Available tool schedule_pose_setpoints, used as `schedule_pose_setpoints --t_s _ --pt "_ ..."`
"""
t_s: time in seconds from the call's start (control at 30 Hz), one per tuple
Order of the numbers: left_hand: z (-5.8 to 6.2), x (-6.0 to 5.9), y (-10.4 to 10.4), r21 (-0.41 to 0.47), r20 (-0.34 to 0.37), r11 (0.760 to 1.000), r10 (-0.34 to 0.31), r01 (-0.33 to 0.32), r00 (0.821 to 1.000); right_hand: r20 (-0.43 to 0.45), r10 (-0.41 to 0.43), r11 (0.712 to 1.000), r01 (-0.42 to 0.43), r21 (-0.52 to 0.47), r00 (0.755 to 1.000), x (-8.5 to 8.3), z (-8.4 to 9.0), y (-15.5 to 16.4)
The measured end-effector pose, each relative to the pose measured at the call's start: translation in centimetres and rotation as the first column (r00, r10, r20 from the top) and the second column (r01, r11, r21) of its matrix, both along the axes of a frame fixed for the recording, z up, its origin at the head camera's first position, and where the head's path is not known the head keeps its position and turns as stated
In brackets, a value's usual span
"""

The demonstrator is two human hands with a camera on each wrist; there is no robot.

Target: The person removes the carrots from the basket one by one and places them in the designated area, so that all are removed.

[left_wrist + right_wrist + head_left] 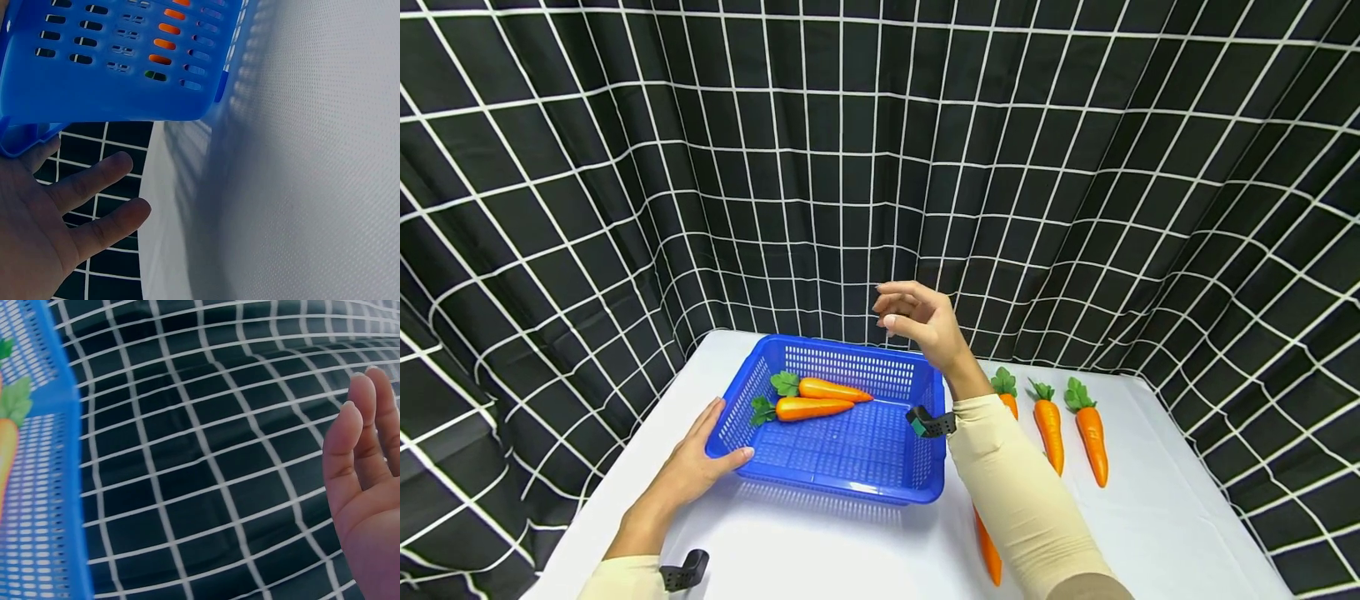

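Observation:
A blue plastic basket (880, 492) stands on the white table with two carrots inside, one at the back (831, 389) and one in front of it (812, 407), leafy tops to the left. My left hand (688, 467) touches the basket's left front corner, thumb over the rim and fingers along the side. In the left wrist view its fingers are spread below the basket wall (106, 94). My right hand (921, 317) is raised above the basket's back right corner, fingers loosely bent, holding nothing. The right wrist view shows these bent fingers (340, 447) against the grid cloth.
Right of the basket lie several more carrots, such as a middle one (1048, 433) and the rightmost (1092, 446). My right sleeve (1018, 492) partly covers others, including one near the front (988, 554). Black cloth with white grid lines (820, 167) encloses the table's back and sides.

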State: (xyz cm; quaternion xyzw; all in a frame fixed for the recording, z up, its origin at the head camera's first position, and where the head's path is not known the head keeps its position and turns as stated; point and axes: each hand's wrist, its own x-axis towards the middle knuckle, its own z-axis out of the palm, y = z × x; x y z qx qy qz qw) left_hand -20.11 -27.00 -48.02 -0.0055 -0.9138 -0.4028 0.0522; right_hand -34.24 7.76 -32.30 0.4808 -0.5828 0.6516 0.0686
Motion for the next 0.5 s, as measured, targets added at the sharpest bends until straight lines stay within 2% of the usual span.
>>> schedule_pose_setpoints --t_s 0.17,0.37,0.5 --pt "0.0 0.0 -0.1 0.003 -0.014 1.000 -0.002 0.002 1.000 0.050 0.031 0.999 -0.033 0.040 0.998 -0.9 -1.1 -1.2" --pt "-0.1 0.0 0.0 0.002 -0.021 1.000 0.000 0.000 1.000 0.088 -0.033 0.990 0.020 0.143 0.996 -1.1 -2.5 -2.0" --pt "0.0 0.1 0.1 0.004 -0.017 1.000 0.002 -0.002 1.000 0.127 -0.042 0.982 0.018 0.188 0.991 -1.3 -3.4 -2.7"
